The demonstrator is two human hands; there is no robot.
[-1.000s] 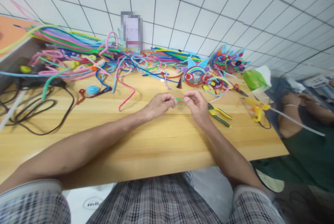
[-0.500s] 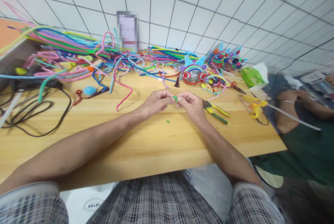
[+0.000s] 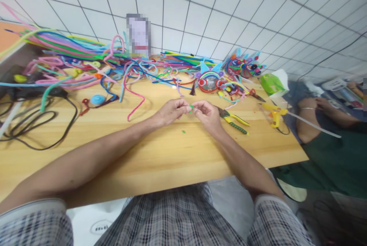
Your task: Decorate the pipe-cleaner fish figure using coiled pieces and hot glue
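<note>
Between my two hands, over the middle of the wooden table (image 3: 137,169), is a short green pipe cleaner piece (image 3: 191,107). My left hand (image 3: 175,110) pinches it between thumb and fingers. My right hand (image 3: 208,114) is closed with thumb against forefinger at the piece's other side; whether it grips the piece is hard to make out. On the wood below them lies another small green bit (image 3: 183,131). Beside my right hand rest pliers (image 3: 233,120) with yellow and green handles, their jaws partly behind the hand.
Colourful pipe cleaners (image 3: 77,51) heap along the back and left. A decorated mask-like craft (image 3: 210,80) stands behind my hands. A yellow glue gun (image 3: 275,114) is at right, near a green tissue pack (image 3: 273,81). A black cable (image 3: 40,127) coils left. Another person (image 3: 321,139) sits at right.
The green piece is turned and bent between my fingers, and my right fingertips have drawn slightly back from it. The view has shifted a little.
</note>
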